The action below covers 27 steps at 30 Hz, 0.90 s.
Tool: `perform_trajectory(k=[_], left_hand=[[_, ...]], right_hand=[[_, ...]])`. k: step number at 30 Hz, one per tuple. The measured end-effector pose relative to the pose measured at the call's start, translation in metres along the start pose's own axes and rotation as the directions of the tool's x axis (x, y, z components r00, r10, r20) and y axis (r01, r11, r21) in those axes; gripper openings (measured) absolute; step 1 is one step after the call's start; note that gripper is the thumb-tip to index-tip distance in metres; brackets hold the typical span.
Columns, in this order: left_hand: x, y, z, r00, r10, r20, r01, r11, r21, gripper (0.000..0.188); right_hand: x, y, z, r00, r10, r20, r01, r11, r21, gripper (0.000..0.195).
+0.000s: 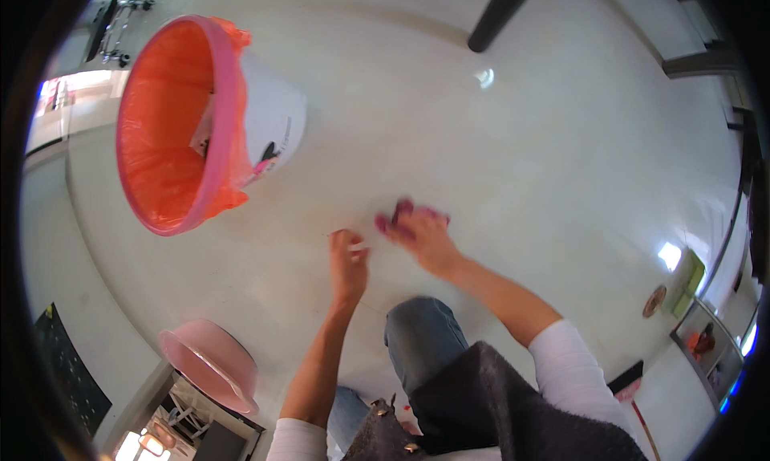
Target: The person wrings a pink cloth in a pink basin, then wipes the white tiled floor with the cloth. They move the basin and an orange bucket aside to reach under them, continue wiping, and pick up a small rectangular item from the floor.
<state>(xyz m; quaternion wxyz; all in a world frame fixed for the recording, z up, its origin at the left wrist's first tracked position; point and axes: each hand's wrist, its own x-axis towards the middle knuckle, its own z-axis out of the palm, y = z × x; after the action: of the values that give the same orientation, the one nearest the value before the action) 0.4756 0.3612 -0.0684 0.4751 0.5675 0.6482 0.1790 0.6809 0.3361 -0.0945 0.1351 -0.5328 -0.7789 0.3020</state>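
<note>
My right hand [424,238] presses a dark pink cloth [404,211] against the pale, glossy floor [385,136]; the cloth is bunched and slightly blurred. Left of it, my left hand [349,253] is raised with its fingers curled, and a small whitish bit shows between thumb and fingers; whether it is held or is floor seen through the gap, I cannot tell. Up and to the left is a white bin [274,112] with a pink rim and an orange-red plastic liner [168,130], with some waste inside.
A pink plastic basin [225,358] is at the lower left. A dark furniture leg [502,15] meets the floor at the top. On the right are a green container [686,283], a small round object [654,301] and a long-handled tool [628,389]. My denim-covered knee [424,334] is below my hands.
</note>
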Motion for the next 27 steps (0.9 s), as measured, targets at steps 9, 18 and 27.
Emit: perform_trajectory(k=[9, 18, 27], left_hand=[[0.134, -0.127, -0.152, 0.522, -0.230, -0.821, 0.582, 0.800, 0.146, 0.048], [0.133, -0.127, -0.125, 0.495, -0.141, -0.858, 0.568, 0.800, 0.196, 0.050], [0.104, -0.119, -0.136, 0.550, -0.120, -0.826, 0.542, 0.804, 0.244, 0.052]], right_hand=[[0.075, 0.017, -0.020, 0.730, 0.470, -0.496, -0.519, 0.853, 0.044, 0.066], [0.271, 0.127, -0.076, 0.155, 0.597, -0.787, -0.803, 0.540, 0.251, 0.061], [0.422, 0.199, -0.150, 0.465, 0.530, -0.709, -0.496, 0.819, 0.287, 0.036]])
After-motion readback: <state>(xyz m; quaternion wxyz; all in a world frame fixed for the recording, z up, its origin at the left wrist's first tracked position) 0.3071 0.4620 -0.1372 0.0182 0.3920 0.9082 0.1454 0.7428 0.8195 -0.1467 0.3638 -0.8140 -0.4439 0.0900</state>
